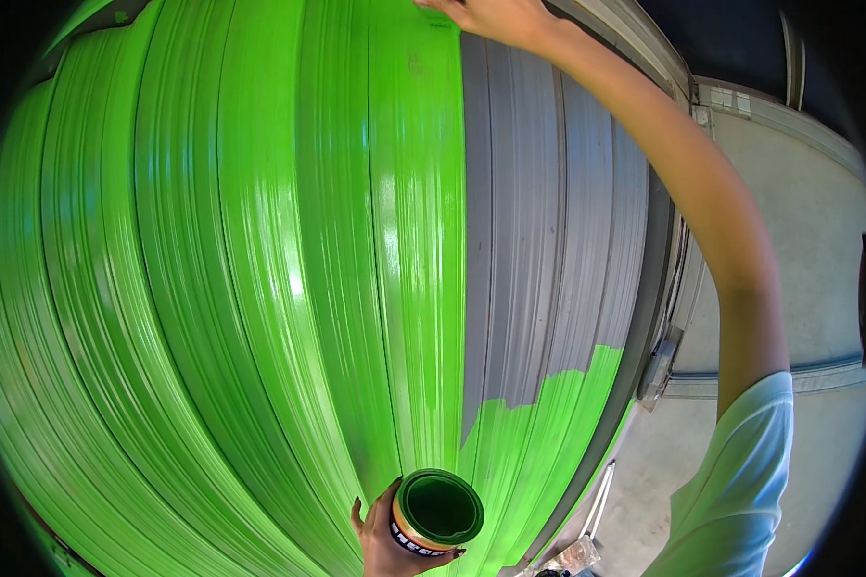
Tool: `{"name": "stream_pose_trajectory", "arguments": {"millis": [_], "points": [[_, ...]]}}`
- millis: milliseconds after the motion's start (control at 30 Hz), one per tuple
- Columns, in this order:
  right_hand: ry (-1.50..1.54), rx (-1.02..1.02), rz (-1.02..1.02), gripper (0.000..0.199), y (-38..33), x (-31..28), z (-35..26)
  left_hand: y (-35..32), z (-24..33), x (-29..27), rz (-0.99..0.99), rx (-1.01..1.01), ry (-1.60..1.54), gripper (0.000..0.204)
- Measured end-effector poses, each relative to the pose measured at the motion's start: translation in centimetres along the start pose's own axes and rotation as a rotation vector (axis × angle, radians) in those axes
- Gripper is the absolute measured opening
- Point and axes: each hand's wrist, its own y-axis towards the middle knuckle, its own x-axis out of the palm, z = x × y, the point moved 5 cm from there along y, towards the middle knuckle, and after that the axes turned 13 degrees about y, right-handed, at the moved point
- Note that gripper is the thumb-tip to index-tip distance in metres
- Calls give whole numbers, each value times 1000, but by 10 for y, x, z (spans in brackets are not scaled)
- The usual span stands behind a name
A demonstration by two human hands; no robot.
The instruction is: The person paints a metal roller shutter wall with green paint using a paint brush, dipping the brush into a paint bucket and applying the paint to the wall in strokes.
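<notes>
My left hand (390, 541) is wrapped round an open paint can (440, 508) at the bottom centre. The can has a dark green inside and a label band of orange, black and white. My right arm stretches up along the right side, in a light short sleeve. My right hand (496, 17) is at the top edge, by the upper end of the painted surface; its fingers are mostly cut off, so what it holds, if anything, is hidden. Before me is a ribbed shutter-like panel (260, 240), glossy bright green over its left and lower right parts.
A bare grey strip of the panel (524, 212) lies right of centre, with an uneven green edge below. A dark frame (625, 385) borders it. Beyond stands a pale wall (784, 192) with a metal fitting (660, 363). Clear plastic (577, 555) lies low on the right.
</notes>
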Motion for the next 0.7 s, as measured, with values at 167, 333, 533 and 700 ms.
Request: {"name": "stream_pose_trajectory", "arguments": {"millis": [167, 333, 533, 700], "points": [[192, -367, -234, 5, -86, 56, -115, -6, -5, -15, 20, 25, 2, 105], [571, -253, -431, 23, -129, 58, -169, -5, -6, -12, 17, 48, -100, 102], [216, 7, -138, 27, -18, 39, -36, -5, -5, -7, 33, 37, -96, 103], [23, -138, 143, 22, 26, 24, 4, -3, -5, -3, 27, 53, -103, 103]]}}
